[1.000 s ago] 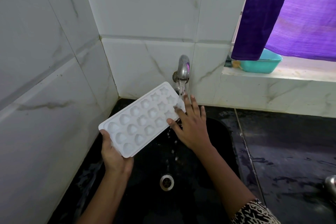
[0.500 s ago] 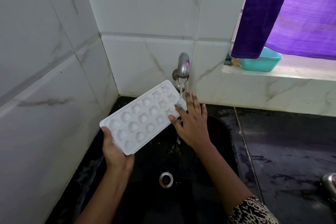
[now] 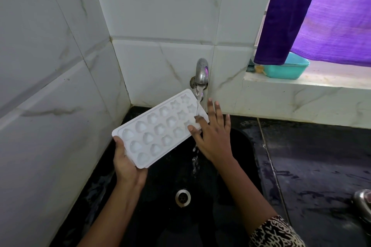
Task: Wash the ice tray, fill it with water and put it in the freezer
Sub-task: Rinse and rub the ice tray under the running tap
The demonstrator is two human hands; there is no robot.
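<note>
Fingers of the left hand (image 3: 126, 163) clamp the near short end of the tray (image 3: 160, 128), thumb on the rim and the rest curled underneath, so that one hand alone bears it. The right hand (image 3: 212, 136) lies flat with fingers spread apart at the far end, thumb and forefinger on the last cells, holding nothing; it looks to be rubbing those cells under the stream.

Held cells-up over the sink (image 3: 241, 166), near its back left corner, the tray has its far end raised toward the tap (image 3: 201, 72) and touches no surface. Water (image 3: 197, 104) strikes that far corner, and a trickle falls off the edge by the right hand, down toward the drain (image 3: 182, 197). The slope probably lets rinse water run along the rows and spill off rather than pool, which suits washing better than filling. So the task seems to be at its first step: cells are not level enough to hold water, and no freezer is in view.

Beyond the sink, the wet black counter (image 3: 321, 156) runs to the right. On the ledge above its back edge stands a teal tub (image 3: 289, 70), partly behind a purple curtain (image 3: 321, 16), well away from the splashing.
</note>
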